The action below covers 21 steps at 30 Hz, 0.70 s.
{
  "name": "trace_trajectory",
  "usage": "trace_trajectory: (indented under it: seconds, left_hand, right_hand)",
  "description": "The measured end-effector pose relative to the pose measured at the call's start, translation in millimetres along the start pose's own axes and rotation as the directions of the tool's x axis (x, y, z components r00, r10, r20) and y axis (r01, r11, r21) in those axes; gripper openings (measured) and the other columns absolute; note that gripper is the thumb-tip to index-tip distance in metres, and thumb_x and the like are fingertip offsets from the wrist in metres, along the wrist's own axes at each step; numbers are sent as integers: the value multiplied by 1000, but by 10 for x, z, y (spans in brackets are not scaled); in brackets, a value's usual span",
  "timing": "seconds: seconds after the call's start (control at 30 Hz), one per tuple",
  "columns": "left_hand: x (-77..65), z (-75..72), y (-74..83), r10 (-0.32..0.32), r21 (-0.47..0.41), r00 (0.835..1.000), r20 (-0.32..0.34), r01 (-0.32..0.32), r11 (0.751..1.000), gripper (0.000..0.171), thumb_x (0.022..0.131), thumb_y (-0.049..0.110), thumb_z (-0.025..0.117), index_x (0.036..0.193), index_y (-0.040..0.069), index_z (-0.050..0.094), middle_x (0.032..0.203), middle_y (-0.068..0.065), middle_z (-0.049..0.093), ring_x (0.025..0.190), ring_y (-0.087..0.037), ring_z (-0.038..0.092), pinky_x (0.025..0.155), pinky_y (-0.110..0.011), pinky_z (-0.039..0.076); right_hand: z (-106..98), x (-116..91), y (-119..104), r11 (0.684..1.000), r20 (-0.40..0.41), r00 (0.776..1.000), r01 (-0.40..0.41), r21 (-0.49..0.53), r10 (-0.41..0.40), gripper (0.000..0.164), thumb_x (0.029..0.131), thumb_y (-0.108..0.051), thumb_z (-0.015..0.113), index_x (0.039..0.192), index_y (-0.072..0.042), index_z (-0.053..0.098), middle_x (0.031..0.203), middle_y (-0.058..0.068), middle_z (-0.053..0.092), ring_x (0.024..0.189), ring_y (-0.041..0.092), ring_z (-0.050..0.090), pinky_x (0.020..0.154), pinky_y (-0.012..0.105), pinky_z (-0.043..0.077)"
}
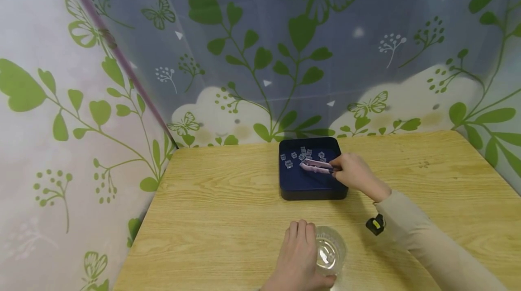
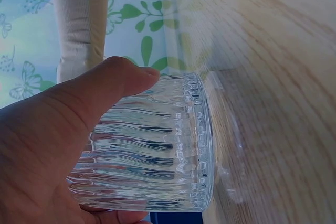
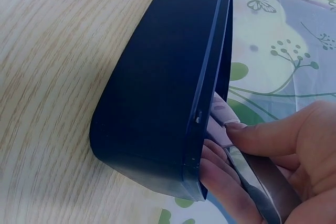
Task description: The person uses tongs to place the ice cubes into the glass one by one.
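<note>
My right hand [image 1: 355, 171] pinches a pair of tongs [image 1: 316, 166] with pale pink ends, reaching over the dark blue tray [image 1: 313, 195]. Small clear pieces like ice cubes [image 1: 289, 164] lie scattered on the tray floor, several of them near the tong tips. In the right wrist view, the tray wall [image 3: 157, 66] hides the tips, and thumb and fingers close on the metal handles [image 3: 262, 182]. Nearer the front, my left hand [image 1: 297, 255] grips a clear ribbed glass [image 2: 152, 150] from its left side, thumb and fingers around its wall. The glass stands upright on the table.
Both hands work over a light wood-grain table [image 1: 220, 209]. A patterned curtain [image 1: 244, 55] with green leaves and butterflies hangs right behind the tray and along the left side. At the right cuff sits a small black-and-yellow device [image 1: 375, 224].
</note>
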<state>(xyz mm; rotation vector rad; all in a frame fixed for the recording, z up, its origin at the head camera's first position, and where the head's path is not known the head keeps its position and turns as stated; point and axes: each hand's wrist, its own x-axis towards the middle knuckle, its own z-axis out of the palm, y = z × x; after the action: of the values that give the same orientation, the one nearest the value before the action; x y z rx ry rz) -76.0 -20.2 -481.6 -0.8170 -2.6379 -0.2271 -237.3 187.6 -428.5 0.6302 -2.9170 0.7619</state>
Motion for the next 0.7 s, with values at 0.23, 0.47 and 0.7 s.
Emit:
trace_trajectory:
  seconds: [0.23, 0.47, 0.7]
  left_hand:
    - [3, 5, -1, 4, -1, 1000, -7, -4, 1000, 100, 38, 71, 84, 107, 8, 49, 95, 0, 45, 86, -17, 42, 77, -27, 39]
    - [5, 8, -2, 0, -6, 1000, 2, 0, 1000, 100, 38, 71, 84, 107, 8, 49, 95, -1, 45, 87, -17, 43, 78, -28, 40]
    - [3, 1, 4, -10, -2, 1000, -2, 10, 1000, 99, 37, 70, 85, 106, 8, 49, 95, 0, 45, 86, -17, 42, 77, -27, 39]
  right_hand:
    - [-39, -14, 7, 1000, -10, 1000, -11, 0, 11, 31, 79, 3, 64, 108, 10, 71, 73, 8, 66, 55, 15, 43, 58, 33, 36]
    - [-78, -45, 5, 1000, -13, 1000, -21, 3, 21, 32, 81, 1, 65, 111, 11, 69, 71, 4, 64, 57, 14, 44, 59, 33, 36]
    - [-140, -99, -48, 998, -29, 999, -17, 52, 19, 32, 82, 0, 67, 112, 12, 69, 77, 9, 68, 57, 13, 47, 57, 33, 37]
